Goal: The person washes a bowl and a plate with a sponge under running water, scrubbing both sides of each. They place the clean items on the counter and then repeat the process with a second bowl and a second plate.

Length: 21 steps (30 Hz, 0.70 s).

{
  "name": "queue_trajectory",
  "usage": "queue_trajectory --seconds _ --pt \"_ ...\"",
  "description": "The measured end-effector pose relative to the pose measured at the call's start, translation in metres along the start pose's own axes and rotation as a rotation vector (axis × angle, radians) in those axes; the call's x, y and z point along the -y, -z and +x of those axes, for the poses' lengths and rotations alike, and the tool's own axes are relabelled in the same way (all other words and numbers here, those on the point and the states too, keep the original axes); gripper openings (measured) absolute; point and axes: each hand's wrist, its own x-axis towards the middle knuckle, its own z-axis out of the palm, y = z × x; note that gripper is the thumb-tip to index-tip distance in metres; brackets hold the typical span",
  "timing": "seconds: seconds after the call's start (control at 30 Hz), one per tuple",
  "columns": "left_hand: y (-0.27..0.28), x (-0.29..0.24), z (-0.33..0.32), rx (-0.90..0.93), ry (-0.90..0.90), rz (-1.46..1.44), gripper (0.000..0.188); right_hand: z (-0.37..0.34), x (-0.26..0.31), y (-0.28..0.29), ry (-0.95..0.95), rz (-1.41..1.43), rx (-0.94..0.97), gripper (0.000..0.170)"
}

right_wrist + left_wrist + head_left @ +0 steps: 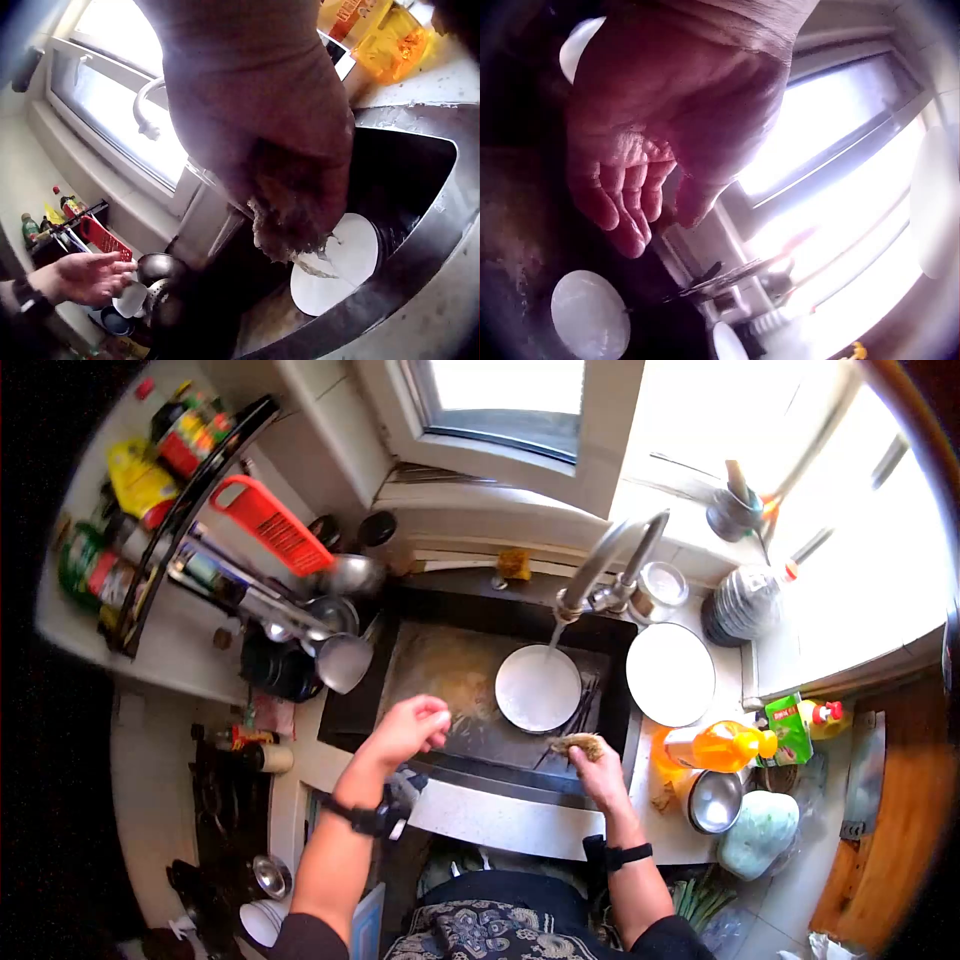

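The right hand (598, 768) grips a wet, brownish fibrous scrubber (578, 744) over the sink's right front part; in the right wrist view the scrubber (281, 229) hangs from its curled fingers. Above the left front of the sink the left hand (408, 732) holds nothing, its fingers loosely bent, as the left wrist view shows too (660, 127). A white bowl (538, 688) sits in the dark sink (430, 755) under the faucet (590, 575), where water runs into it. Dark chopsticks (585, 710) lie beside the bowl.
Right of the sink are a white plate (670, 674), an orange bottle (722, 746), a metal bowl (716, 801) and a large water bottle (740, 605). At the left stand a rack of bottles (190, 520), a red basket (270, 525) and pans.
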Motion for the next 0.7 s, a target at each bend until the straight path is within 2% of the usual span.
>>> queue_trajectory --seconds 0.03,0.1,0.2,0.3,0.37,0.43,0.47,0.5,0.57,0.67,0.7 --pt "-0.011 -0.001 0.031 -0.011 0.043 0.027 0.027 -0.007 0.011 0.002 -0.068 0.003 0.001 0.015" --pt "-0.025 0.007 0.084 -0.067 0.095 0.098 0.029 -0.010 -0.002 0.003 0.012 0.029 -0.034 0.016" --pt "-0.047 0.010 0.139 -0.175 0.157 0.096 0.034 -0.022 0.002 0.009 -0.050 -0.010 -0.067 0.023" --pt "-0.052 0.046 0.214 -0.205 0.000 0.382 0.042 -0.031 0.001 0.014 -0.026 -0.032 -0.117 0.027" --pt "-0.061 0.065 0.248 -0.205 -0.004 0.557 0.050 -0.039 0.008 0.018 -0.020 -0.051 -0.142 0.027" --pt "-0.070 0.074 0.273 -0.177 -0.067 0.880 0.055 -0.047 0.011 0.022 -0.031 -0.071 -0.159 0.028" --pt "-0.075 0.083 0.281 -0.192 -0.174 0.969 0.056 -0.051 0.014 0.024 -0.035 -0.089 -0.164 0.028" --pt "-0.086 0.073 0.280 -0.143 -0.086 1.028 0.055 -0.054 0.014 0.025 -0.039 -0.107 -0.168 0.029" --pt "-0.093 0.091 0.294 -0.134 -0.130 0.949 0.053 -0.062 0.013 0.027 -0.075 -0.091 -0.201 0.028" --pt "-0.102 0.088 0.300 -0.202 -0.086 1.056 0.047 -0.069 0.014 0.027 -0.102 -0.100 -0.250 0.026" --pt "-0.103 0.089 0.300 -0.177 -0.135 1.099 0.044 -0.069 0.013 0.027 -0.097 -0.115 -0.261 0.027"
